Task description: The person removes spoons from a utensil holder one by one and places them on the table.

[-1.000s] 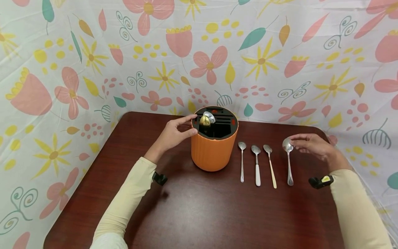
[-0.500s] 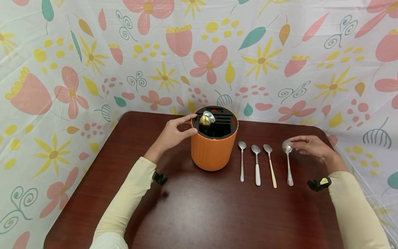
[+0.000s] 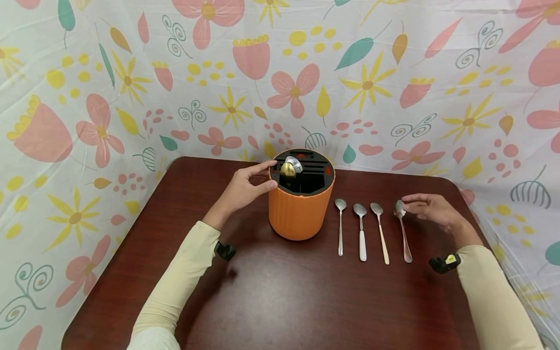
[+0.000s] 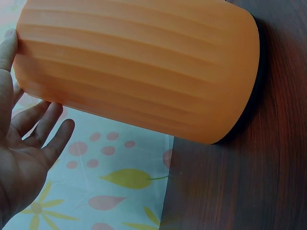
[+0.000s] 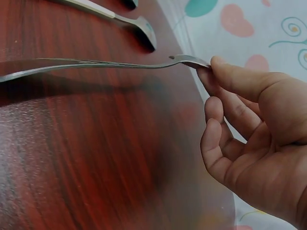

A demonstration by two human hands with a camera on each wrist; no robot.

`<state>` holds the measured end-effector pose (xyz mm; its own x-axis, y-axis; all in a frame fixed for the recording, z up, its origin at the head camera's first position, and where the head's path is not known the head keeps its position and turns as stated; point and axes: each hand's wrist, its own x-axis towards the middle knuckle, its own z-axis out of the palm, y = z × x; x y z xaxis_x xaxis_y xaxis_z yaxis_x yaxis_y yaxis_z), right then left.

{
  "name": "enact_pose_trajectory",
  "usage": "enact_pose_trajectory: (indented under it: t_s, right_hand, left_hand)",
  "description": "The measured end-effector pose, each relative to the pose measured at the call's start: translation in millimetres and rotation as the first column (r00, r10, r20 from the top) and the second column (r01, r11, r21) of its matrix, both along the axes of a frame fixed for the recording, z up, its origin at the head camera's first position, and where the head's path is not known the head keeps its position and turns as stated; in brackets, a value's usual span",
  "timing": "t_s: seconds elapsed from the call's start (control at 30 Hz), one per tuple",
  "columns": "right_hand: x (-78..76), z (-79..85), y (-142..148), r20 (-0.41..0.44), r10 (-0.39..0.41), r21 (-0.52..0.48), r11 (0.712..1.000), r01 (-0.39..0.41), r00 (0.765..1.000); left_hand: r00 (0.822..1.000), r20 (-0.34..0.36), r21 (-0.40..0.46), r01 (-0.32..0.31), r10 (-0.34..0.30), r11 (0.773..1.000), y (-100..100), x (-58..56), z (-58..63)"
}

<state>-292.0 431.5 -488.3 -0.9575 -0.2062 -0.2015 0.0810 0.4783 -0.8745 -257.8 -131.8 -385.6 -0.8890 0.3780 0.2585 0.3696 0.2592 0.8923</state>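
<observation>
An orange ribbed utensil holder [image 3: 298, 216] with a black slotted top stands at the table's middle back. Against its left rim rests my left hand [image 3: 242, 192], thumb and index finger spread; the left wrist view shows the fingers [image 4: 60, 134] relaxed along its side. On the right, my right hand [image 3: 430, 209] pinches a silver spoon [image 3: 404, 238] by its bowl between thumb and fingertips. In the right wrist view that spoon [image 5: 105, 65] appears edge-on above its shadow, its bowl end raised off the wood. A gold bowl [image 3: 288, 169] and a silver bowl [image 3: 297, 164] poke out of the holder.
Between holder and right hand, a slim silver spoon [image 3: 340, 228], a white-handled spoon [image 3: 362, 233] and a cream-handled spoon [image 3: 381, 233] lie in a row. Floral cloth [image 3: 280, 97] hangs behind the dark wooden table [image 3: 271, 301].
My right hand has moved slightly left with the pinched spoon, whose bowl has shifted left and turned while the handle end stays nearly in place. The left hand and holder have not moved.
</observation>
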Motion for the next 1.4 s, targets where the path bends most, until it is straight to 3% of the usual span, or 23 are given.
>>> enact_pose_trajectory:
  t_s: [0.3, 0.7, 0.93, 1.1, 1.4]
  right_hand:
    - [4.2, -4.6, -4.9, 0.038, -0.021, -0.001, 1.0, 0.021, 0.999]
    - [6.1, -10.6, -5.8, 0.0, -0.031, 0.078, 0.996, 0.031, 1.0]
    - [6.8, -12.6, -6.9, -0.03, -0.025, 0.164, 0.986, 0.03, 0.999]
    - [8.9, -11.6, -7.7, -0.054, -0.025, 0.218, 0.975, 0.036, 0.998]
    - [13.8, -5.1, -11.0, -0.068, 0.006, 0.343, 0.939, 0.018, 0.998]
  left_hand:
    - [1.0, 0.004, 0.007, -0.004, 0.004, 1.0, 0.7, 2.4, 1.0]
    - [1.0, -0.001, 0.026, 0.004, -0.004, 1.0, 1.3, 1.3, -0.8]
    - [0.999, -0.049, 0.009, -0.009, 0.01, 1.0, -3.9, -17.9, -26.0]
    - [1.0, -0.027, 0.016, -0.011, 0.011, 1.0, -3.3, -18.4, -25.4]
    - [0.999, -0.049, 0.016, -0.006, 0.006, 1.0, -4.3, -20.1, -27.4]
